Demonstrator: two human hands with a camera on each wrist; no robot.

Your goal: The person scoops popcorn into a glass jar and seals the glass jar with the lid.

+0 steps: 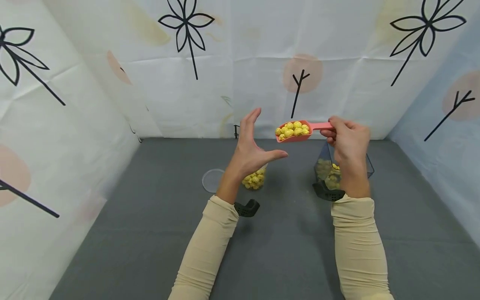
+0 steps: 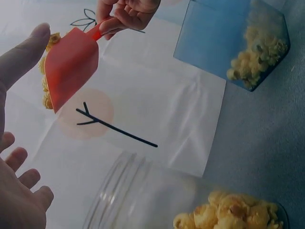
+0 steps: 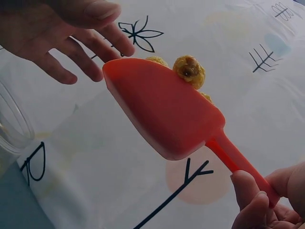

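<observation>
My right hand (image 1: 346,139) pinches the handle of a coral-red scoop (image 1: 296,131) heaped with yellow popcorn (image 1: 293,129), held level in the air. The scoop (image 3: 164,109) shows from below in the right wrist view, its handle between my fingertips (image 3: 252,200). My left hand (image 1: 251,146) hovers open just left of the scoop's mouth, fingers straight, thumb out. Beneath that hand stands a clear jar (image 1: 255,179) partly filled with popcorn; its rim (image 2: 119,191) appears in the left wrist view. A dark transparent container (image 1: 326,173) with popcorn sits under my right wrist.
A round clear lid (image 1: 212,180) lies on the grey mat (image 1: 150,233) left of the jar. White patterned sheets wall in the left, back and right sides. The wrist cameras' black mounts (image 1: 247,207) show at both cuffs.
</observation>
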